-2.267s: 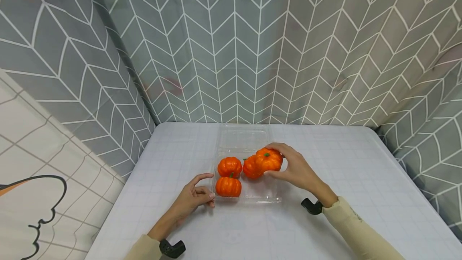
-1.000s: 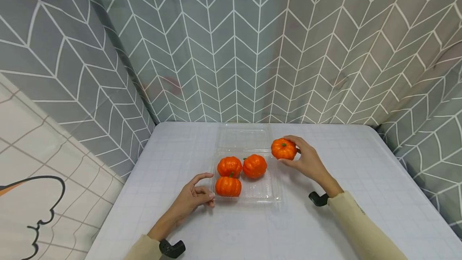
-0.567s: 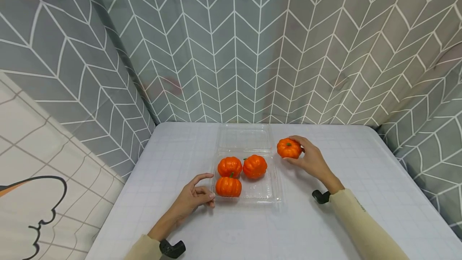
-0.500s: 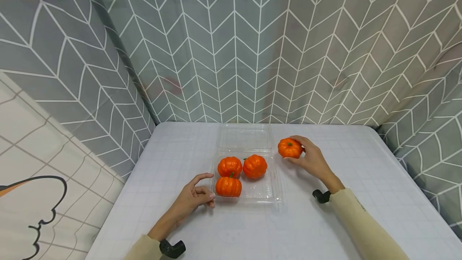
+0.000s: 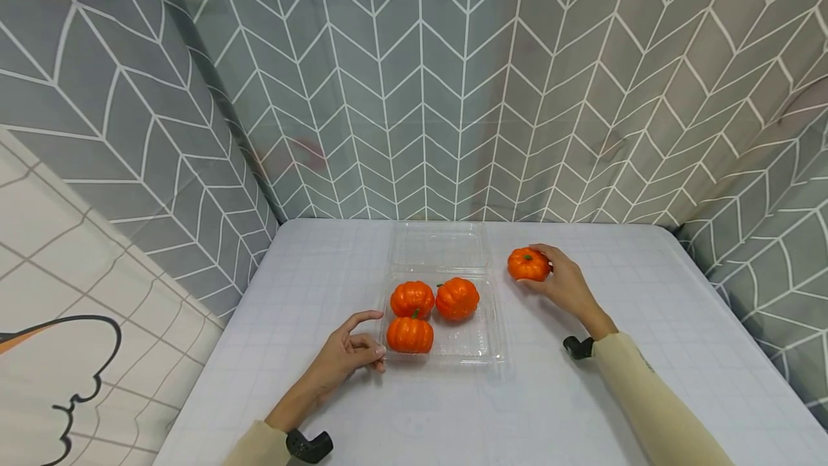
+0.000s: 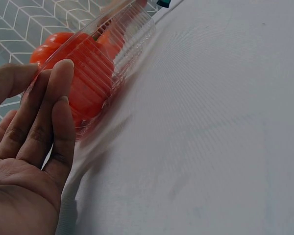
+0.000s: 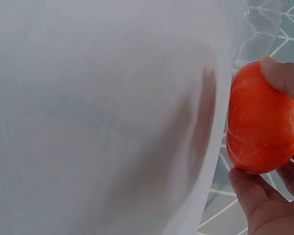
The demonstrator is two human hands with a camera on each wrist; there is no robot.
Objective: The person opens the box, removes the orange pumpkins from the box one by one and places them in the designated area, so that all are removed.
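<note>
My right hand (image 5: 568, 286) grips a small orange toy pumpkin (image 5: 527, 265) with a green stem, right of the clear plastic container (image 5: 481, 336). In the right wrist view, thumb and fingers span the pumpkin (image 7: 262, 122); whether it touches the table I cannot tell. Inside the container sit three more pumpkins: one at back left (image 5: 412, 299), one at front left (image 5: 410, 335) and one at back right (image 5: 457, 298). My left hand (image 5: 346, 354) holds the container's left edge. Up close in the left wrist view, that hand (image 6: 34, 132) pinches the clear rim.
The container's hinged lid (image 5: 436, 247) lies folded back toward the far edge of the white table (image 5: 427, 408). Grey curtains (image 5: 440, 92) with white chevron lines hang behind and at the sides. A black wrist camera (image 5: 309, 446) sits on the left wrist.
My right hand has carried the fourth pumpkin from above the container out to the right, slightly farther right since half a second ago. The left hand and the other pumpkins stay put.
</note>
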